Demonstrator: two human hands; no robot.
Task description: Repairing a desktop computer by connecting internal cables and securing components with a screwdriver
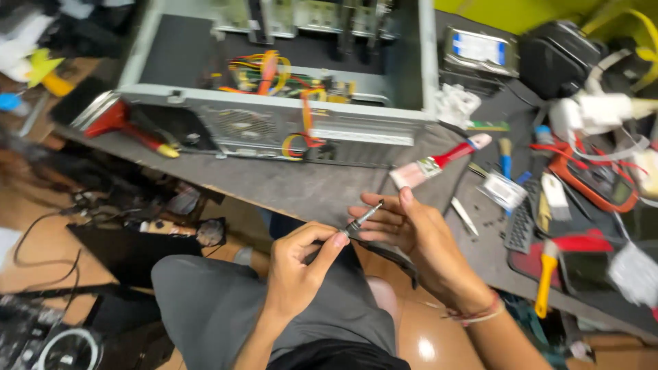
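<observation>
A small screwdriver [361, 218] is held over the lap, just off the tabletop [301, 185] edge: its handle is pinched in the closed grip of the left hand [296, 270], its tip steadied by the right hand [411, 233]. The tool seems to be being readied; a firm hold and alignment are called for next at the open computer case [288, 75].

The bare sheet-metal computer case [274, 123] looks dull grey at 12 o'clock, the surface [301, 185] matt and scuffed, the floor [418, 342] glossy.
</observation>
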